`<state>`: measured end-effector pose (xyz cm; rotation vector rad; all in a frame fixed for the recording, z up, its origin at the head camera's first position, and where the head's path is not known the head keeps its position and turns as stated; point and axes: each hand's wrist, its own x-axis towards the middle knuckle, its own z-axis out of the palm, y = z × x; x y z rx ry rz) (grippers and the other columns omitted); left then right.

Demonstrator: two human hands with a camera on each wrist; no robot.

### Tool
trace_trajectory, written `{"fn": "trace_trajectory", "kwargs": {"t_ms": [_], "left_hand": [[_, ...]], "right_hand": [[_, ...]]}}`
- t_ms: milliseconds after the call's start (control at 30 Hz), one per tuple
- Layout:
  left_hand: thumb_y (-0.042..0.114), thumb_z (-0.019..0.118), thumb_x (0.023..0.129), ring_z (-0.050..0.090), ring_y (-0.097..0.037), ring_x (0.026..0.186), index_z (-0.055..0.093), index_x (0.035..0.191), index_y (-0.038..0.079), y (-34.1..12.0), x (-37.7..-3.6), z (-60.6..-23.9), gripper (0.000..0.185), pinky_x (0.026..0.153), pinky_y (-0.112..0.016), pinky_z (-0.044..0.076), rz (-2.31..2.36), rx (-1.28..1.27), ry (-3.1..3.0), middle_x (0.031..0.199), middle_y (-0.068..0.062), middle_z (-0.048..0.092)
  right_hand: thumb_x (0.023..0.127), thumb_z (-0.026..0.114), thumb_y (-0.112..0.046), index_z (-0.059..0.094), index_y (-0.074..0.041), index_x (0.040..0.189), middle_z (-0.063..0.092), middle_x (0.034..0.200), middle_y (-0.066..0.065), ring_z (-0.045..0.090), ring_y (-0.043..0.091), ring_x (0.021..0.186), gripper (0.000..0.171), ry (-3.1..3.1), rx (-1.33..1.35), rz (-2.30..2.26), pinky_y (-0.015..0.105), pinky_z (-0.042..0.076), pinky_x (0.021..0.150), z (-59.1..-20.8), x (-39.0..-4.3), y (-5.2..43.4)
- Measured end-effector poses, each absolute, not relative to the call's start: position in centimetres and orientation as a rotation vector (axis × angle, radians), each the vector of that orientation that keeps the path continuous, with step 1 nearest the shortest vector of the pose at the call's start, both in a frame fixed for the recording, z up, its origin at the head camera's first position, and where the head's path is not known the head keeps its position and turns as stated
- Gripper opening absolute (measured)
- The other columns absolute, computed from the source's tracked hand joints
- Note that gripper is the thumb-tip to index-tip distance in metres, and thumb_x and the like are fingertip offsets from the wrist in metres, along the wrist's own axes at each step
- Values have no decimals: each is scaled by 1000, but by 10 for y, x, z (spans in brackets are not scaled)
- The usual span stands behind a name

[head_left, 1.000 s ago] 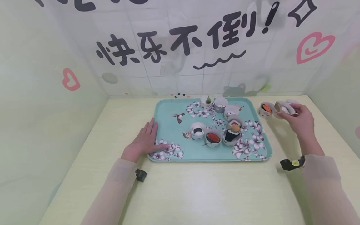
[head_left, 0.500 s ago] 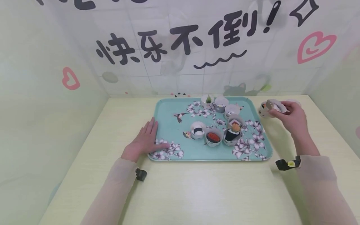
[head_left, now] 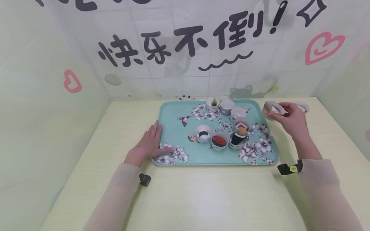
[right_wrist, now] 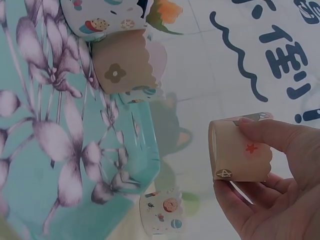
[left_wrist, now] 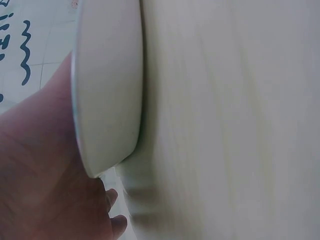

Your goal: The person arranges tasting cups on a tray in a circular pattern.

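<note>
My left hand (head_left: 148,141) rests flat on the left rim of the turquoise tray (head_left: 173,110), fingers straight and thumb lying over its surface. In the left wrist view, the tray's pale outer side (left_wrist: 107,75) stands beside that hand. Beyond the tray's right side, my right hand (head_left: 295,122) pinches a tan paper baking cup (right_wrist: 242,152) with a red star, thumb on one side and fingers on the other. Something white shows inside it. In the head view it overlaps another paper cup, whose printed white wall (right_wrist: 162,212) appears in the right wrist view.
Several paper cups with toy food stand on the tray, among them a red-topped piece (head_left: 219,141), a white-and-black piece (head_left: 203,135) and a dark wedge (head_left: 238,138). Another cup (head_left: 303,106) stands behind my right hand. A printed wall hanging (head_left: 179,77) closes off the back.
My right hand has moved left toward the tray with the paper baking cup, which now covers the cup with the orange topping in the head view. My left hand has stayed put.
</note>
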<state>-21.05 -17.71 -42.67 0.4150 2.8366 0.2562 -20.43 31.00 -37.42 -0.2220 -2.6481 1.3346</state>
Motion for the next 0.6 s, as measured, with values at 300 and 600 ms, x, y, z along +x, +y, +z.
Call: {"fn": "trace_trajectory", "kwargs": {"t_ms": [300,600], "left_hand": [[71,62,84,3,-46,154,1,158,-3,-177,-210,-427,121,126,-58,13,249,418,2843,167,-23,-7],[70,62,84,2,-46,154,1,158,-3,-178,-211,-428,121,126,-58,13,252,415,2838,167,-23,-8]], "right_hand": [[92,70,-38,44,2,144,52,128,13,47,1,88,70,-2648,-195,1354,4,44,66,-372,-204,298],[93,70,-35,45,2,143,53,133,20,48,-1,88,67,-2657,-133,1362,4,44,66,-373,-206,290]]}}
